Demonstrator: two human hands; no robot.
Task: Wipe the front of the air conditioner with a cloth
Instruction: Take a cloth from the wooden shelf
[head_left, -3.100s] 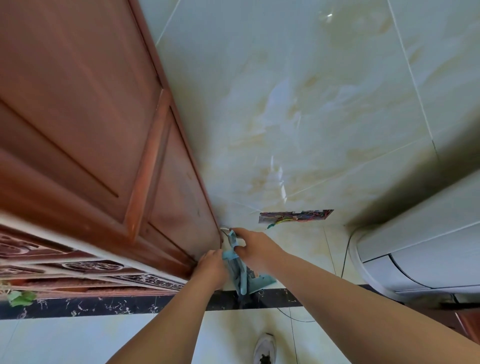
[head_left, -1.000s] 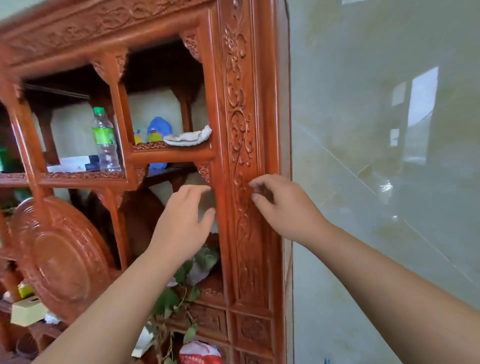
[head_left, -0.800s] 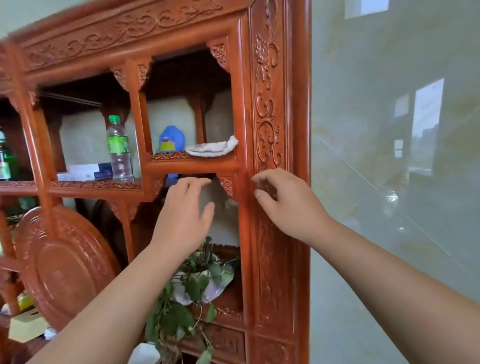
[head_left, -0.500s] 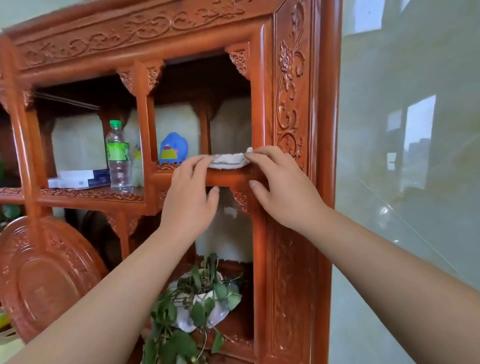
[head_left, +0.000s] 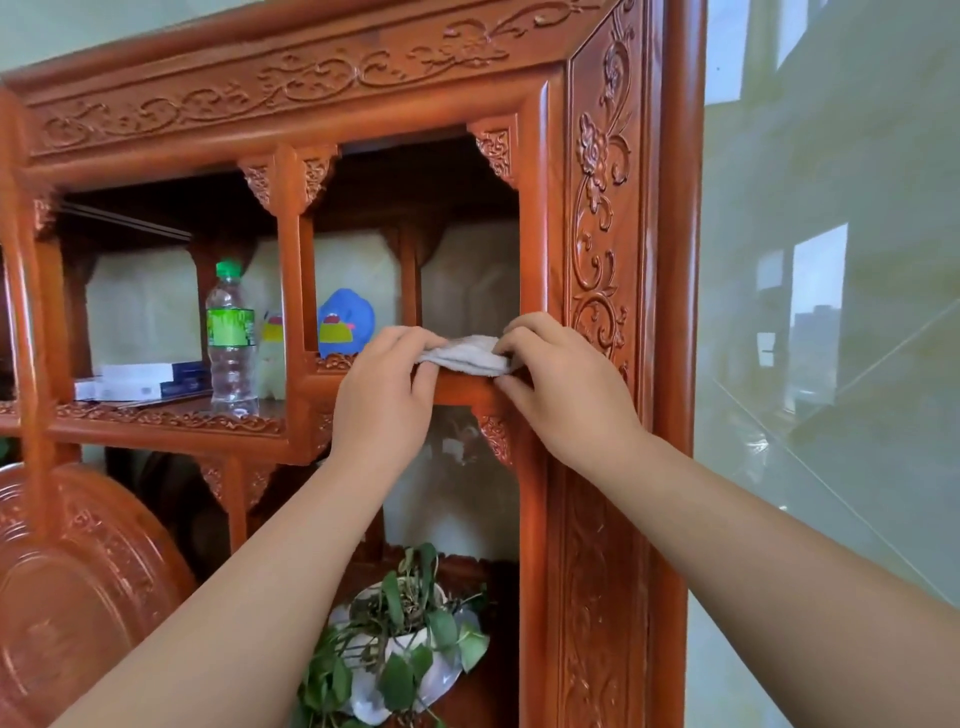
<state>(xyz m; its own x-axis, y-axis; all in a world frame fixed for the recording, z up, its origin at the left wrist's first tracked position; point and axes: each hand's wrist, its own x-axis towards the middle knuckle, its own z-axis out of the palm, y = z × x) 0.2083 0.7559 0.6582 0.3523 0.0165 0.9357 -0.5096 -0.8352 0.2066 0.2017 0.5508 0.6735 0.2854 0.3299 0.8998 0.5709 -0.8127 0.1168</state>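
Fingers of the left hand (head_left: 382, 400) curl over the near edge of the grey-white cloth (head_left: 467, 354) on the carved cabinet's (head_left: 605, 208) shelf, and the right hand (head_left: 563, 384) pinches its other end; lifting both ends together should clear it cleanly. Leftward, the bottle's (head_left: 231, 338) green label is unreadable. No air conditioner shows.

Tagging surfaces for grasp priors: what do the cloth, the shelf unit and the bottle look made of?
Cloth: pale terry-like fabric, soft and crumpled, nubby surface; both hands (left hand, right hand) grip it.
Shelf unit: reddish wood, glossy lacquer, carved scrollwork; probably solid, can't confirm.
Bottle: clear plastic, green cap and label.
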